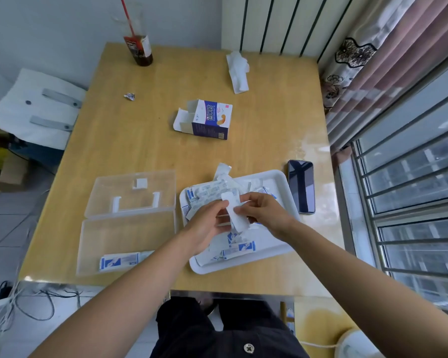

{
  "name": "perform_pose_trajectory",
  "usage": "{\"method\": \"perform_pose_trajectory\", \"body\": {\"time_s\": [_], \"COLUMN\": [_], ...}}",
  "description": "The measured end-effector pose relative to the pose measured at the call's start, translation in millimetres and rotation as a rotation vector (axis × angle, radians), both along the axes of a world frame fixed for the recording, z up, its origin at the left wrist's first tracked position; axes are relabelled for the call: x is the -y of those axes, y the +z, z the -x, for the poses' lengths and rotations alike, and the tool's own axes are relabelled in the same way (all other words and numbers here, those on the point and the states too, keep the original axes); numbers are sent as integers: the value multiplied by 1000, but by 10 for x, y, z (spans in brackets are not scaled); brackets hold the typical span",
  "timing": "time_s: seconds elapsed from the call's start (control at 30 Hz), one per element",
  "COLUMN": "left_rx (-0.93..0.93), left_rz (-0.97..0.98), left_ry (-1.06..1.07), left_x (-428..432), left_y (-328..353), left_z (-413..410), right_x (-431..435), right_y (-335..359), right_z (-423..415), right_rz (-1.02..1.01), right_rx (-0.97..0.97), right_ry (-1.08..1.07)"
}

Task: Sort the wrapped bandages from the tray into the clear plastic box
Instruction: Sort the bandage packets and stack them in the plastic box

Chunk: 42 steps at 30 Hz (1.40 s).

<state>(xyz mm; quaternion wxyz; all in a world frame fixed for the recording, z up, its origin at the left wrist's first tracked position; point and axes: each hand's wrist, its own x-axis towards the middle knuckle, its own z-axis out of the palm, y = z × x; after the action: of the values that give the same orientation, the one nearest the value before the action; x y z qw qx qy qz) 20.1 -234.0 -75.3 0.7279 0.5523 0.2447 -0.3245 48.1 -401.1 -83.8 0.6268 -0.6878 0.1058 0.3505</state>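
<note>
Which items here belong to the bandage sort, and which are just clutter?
Job: tray; loose bandages in it; clear box; boxed bandages; held bandage, pinched by left hand and right hand.

Clutter: phone; opened carton; drink cup; crumpled white wrapper; foil scrap.

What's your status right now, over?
Left hand and right hand both pinch one white wrapped bandage strip above the white plastic tray. Clear plastic box lies open beside it, few bandages inside. Nothing blocks the way across.
</note>
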Motion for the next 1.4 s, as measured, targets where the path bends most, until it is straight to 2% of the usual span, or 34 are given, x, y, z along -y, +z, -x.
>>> {"method": "perform_pose_trajectory", "body": {"time_s": [0.07,0.2,0.33,0.57,0.67,0.8,0.93,1.1,1.23,1.4], "left_rx": [-40,-67,-129,-107,-114,-88,-52,-51,-66,-74], "left_rz": [110,155,140,56,38,-17,-67,-40,-9,-58], "left_ry": [61,175,220,230,267,272,221,259,258,242], "left_x": [38,45,24,-69,-90,-99,-31,-73,-96,-113], "left_y": [22,1,11,31,44,59,61,80,111,103], "left_z": [37,137,217,319,354,392,434,453,456,494], "right_x": [-74,-198,-260,-251,-273,-313,-489,-508,-463,-429], "right_y": [0,9,5,43,47,84,143,171,147,123], "right_z": [60,176,227,281,286,268,376,380,391,411], "right_rz": [-36,-6,92,145,168,316,265,140,179,175], "right_rx": [-16,40,108,108,138,244,221,148,90,157], "right_ry": [-31,-86,-95,-39,-102,-204,-18,-64,-98,-88]}}
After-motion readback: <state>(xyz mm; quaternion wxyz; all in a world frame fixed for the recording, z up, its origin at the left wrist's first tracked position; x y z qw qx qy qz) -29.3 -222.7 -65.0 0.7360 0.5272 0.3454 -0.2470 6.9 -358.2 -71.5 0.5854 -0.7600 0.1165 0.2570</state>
